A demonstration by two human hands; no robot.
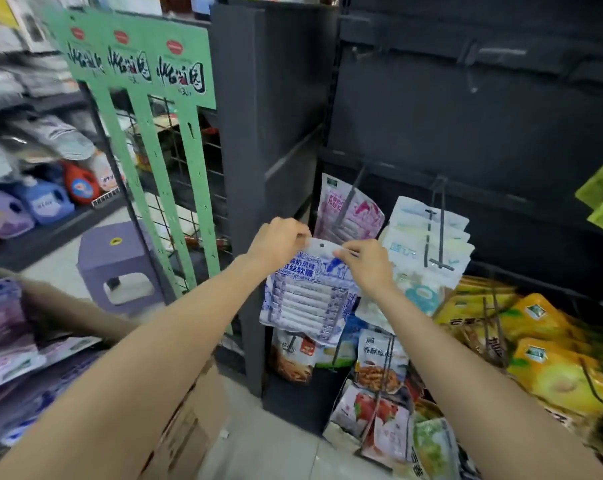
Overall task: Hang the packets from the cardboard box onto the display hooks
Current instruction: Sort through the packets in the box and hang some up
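Note:
A blue-and-white packet (pixel 307 296) hangs between my two hands in front of the dark display panel. My left hand (pixel 277 242) pinches its top left corner. My right hand (pixel 369 263) pinches the top right edge, beside the small hanging hole. Just behind it a pink-and-white packet (pixel 348 211) hangs on a display hook (pixel 357 188). At lower left the cardboard box (pixel 185 427) holds more blue and purple packets (pixel 12 341).
White packets (pixel 428 233) hang on a second hook (pixel 440 216) to the right. Yellow bags (pixel 549 348) and other snack packets (pixel 379 365) fill the lower hooks. A green display rack (pixel 147 98) and a purple stool (pixel 116 261) stand at left. Detergent bottles (pixel 40 199) line a shelf.

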